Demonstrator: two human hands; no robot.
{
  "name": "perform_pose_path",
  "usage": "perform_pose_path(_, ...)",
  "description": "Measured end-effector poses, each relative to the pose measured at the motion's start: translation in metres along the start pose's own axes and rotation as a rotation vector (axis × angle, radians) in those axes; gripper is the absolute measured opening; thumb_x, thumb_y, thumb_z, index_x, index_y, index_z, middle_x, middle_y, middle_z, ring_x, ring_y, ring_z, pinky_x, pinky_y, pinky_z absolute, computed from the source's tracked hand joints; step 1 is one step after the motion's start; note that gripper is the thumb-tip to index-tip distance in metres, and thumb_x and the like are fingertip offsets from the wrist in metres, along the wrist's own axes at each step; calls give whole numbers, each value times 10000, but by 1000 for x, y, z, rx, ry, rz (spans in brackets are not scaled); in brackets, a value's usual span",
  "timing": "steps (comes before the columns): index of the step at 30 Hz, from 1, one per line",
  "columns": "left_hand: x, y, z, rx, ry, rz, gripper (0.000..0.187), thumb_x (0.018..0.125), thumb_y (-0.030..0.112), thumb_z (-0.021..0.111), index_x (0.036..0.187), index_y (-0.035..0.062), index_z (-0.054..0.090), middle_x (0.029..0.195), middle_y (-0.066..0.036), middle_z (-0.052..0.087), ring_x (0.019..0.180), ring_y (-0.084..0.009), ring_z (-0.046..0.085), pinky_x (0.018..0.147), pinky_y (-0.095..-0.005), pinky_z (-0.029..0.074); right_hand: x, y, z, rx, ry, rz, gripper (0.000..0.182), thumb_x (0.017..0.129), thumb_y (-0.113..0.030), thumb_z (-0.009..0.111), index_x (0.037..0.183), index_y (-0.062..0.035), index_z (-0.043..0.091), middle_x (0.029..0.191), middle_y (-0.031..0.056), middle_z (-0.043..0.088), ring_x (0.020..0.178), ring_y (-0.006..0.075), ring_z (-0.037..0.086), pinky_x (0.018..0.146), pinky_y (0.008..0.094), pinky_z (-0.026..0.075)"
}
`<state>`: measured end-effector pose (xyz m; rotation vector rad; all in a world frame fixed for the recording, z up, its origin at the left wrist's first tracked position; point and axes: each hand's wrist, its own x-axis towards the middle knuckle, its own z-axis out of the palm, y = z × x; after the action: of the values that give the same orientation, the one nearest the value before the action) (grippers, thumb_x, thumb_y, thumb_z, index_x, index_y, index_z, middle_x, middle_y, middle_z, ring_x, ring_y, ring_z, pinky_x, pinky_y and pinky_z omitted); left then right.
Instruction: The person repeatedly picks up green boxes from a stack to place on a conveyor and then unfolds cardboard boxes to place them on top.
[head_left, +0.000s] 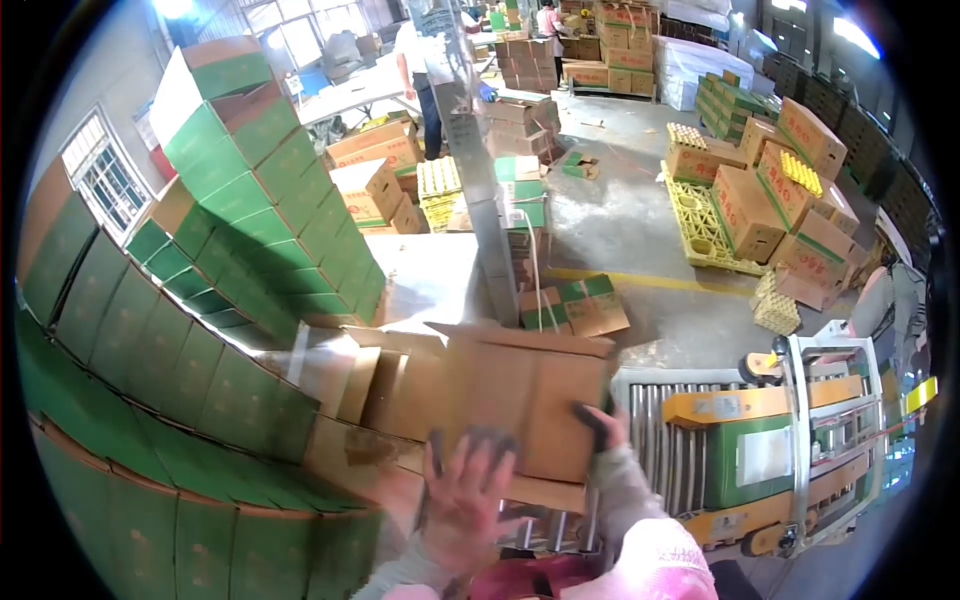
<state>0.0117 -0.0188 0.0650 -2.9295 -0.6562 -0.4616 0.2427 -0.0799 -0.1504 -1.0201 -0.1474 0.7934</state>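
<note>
A brown cardboard box (560, 400) lies in front of me over the roller conveyor, its flaps spread at the far and near edges. My right hand (612, 430) grips its right side, the dark-covered thumb over the top and the other fingers hidden behind the edge. My left hand (468, 495), blurred by motion, is open with dark-tipped fingers spread at the box's near left corner. Left of this box stands an opened brown carton (400, 395) with raised flaps.
Green cartons stand in a tall stack (290, 220) and a long curved row (200, 370) on my left. At right, a green box (735, 460) sits under the metal frame of a carton-sealing machine (800, 440). A metal post (480, 170) rises ahead; a person (425, 90) stands behind it.
</note>
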Motion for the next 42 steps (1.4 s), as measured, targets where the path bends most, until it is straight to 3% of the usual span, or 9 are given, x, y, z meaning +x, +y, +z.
perform_pose_path(7, 17, 104, 174, -527, -811, 307, 355, 760, 396, 597, 1027, 163, 625, 948, -41, 648, 948, -223, 594, 803, -366, 447, -60, -15, -280, 3, 311, 189, 465, 726, -110, 669, 1125, 75, 519, 1049, 164, 603, 917, 287, 600, 838, 353, 477)
perform_pose_path(12, 63, 184, 202, -197, -181, 475, 683, 634, 419, 716, 1218, 133, 505, 1175, -117, 536, 1045, -251, 547, 966, -409, 370, -75, -151, -159, -1611, 635, -691, 728, 667, -237, 706, 1272, 9, 385, 1247, 229, 450, 1131, 378, 436, 983, 443, 336)
perform_pose_path(17, 20, 186, 275, -695, -186, -457, 935, 561, 394, 788, 1323, 93, 339, 1263, -201, 439, 1210, -300, 392, 1013, -386, 319, -34, -100, -144, -1899, -44, -840, 561, 725, -299, 627, 1186, -20, 473, 1147, 181, 514, 1115, 343, 454, 1027, 470, 285)
perform_pose_path(22, 3, 196, 225, -1381, -378, -708, 730, 631, 318, 775, 1219, 27, 455, 1217, -182, 498, 1045, -287, 537, 895, -349, 410, -104, -59, -217, -1791, -234, -556, 482, 586, -191, 666, 1034, -59, 551, 1241, 172, 468, 1179, 371, 407, 1018, 504, 287)
perform_pose_path(28, -33, -68, 166, -95, 622, -648, 436, 724, 176, 690, 1102, 31, 528, 1108, -167, 528, 1046, -347, 492, 898, -468, 396, -105, -89, -222, -1877, -46, -739, 527, 606, -159, 635, 1109, -61, 508, 1213, 187, 456, 1084, 397, 457, 980, 528, 319)
perform_pose_path(32, -49, -177, 229, -32, 523, -484, 396, 784, 155, 653, 1111, -4, 496, 1077, -187, 542, 1019, -330, 501, 884, -423, 406, -12, 22, -55, -823, -92, -596, 459, 757, -181, 644, 1184, -56, 531, 1111, 165, 562, 1039, 256, 544, 894, 358, 431)
perform_pose_path(37, 25, -119, 165, -920, 907, -636, 109, 773, 84, 609, 834, 17, 549, 825, -94, 545, 811, -250, 527, 775, -370, 426, 62, 132, 129, 230, 28, 805, 489, 837, -377, 600, 1226, -94, 510, 1194, 54, 534, 1038, 180, 526, 872, 313, 428)
perform_pose_path(38, 33, -93, 146, -1220, 946, -734, 63, 745, 82, 608, 748, 28, 576, 761, -82, 545, 792, -249, 522, 781, -382, 418, 67, 146, 121, 212, -121, 424, 456, 832, -342, 614, 1168, -42, 542, 1124, 51, 572, 1008, 165, 544, 853, 309, 447)
perform_pose_path(42, 0, 0, 69, -387, -66, 179, 583, 548, 459, 678, 1040, 175, 546, 1050, -36, 514, 1057, -219, 471, 975, -481, 262, 20, 69, 10, 29, -112, 117, 316, 768, -133, 675, 1030, 24, 595, 966, 87, 630, 838, 169, 614, 767, 286, 498)
